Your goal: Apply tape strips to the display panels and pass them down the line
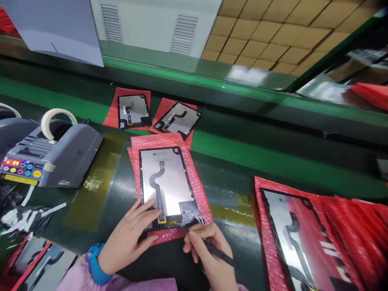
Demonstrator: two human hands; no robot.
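Note:
In front of me lies a tablet screen panel (169, 178), its silver back up, with a dark flex cable (155, 182) winding down it. Under the panel is a red bubble-wrap bag (198, 182). My left hand (130, 232) is open, its spread fingers resting on the panel's lower left part beside the cable. My right hand (212, 246) pinches slim black tweezers (214, 249), slanted down to the left. Their tip is at the panel's bottom edge, by a small circuit board area (188, 212); whether it touches anything is too small to tell.
Two more panels lie behind on red bags: one (138, 109) at left, another (178, 117) at right. A tape dispenser (72, 153) stands left, near cut tape strips (24, 222). Right are a bagged panel (291, 242) and stacked red bags (357, 230). Cartons (260, 36) rise behind.

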